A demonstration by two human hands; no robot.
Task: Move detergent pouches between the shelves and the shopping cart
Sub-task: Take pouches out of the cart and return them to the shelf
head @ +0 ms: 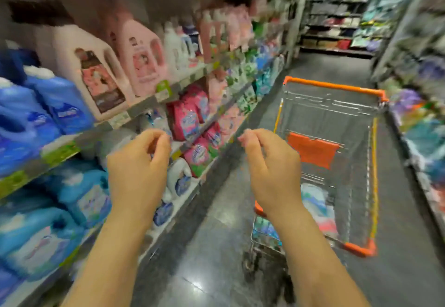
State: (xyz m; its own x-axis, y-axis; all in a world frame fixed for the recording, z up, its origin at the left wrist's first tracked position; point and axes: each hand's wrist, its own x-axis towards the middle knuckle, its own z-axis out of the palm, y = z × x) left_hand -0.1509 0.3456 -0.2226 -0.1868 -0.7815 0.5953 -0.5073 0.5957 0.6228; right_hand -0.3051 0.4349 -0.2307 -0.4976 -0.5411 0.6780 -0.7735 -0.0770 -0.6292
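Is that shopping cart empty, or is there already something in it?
Not empty. The shopping cart holds some pouches at its near end; the far part of the basket looks bare. Blur hides how many.

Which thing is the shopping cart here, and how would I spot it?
Look down the aisle floor to the right of the long shelves. The shopping cart stands there beyond the right hand: a wire basket, the only thing trimmed in bright orange.

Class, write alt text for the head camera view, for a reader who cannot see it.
Two empty hands, left hand and right hand, are raised with fingers loosely curled in a store aisle. Shelves of detergent jugs and pink pouches stand left; an orange-rimmed cart with a few pouches inside stands ahead right.
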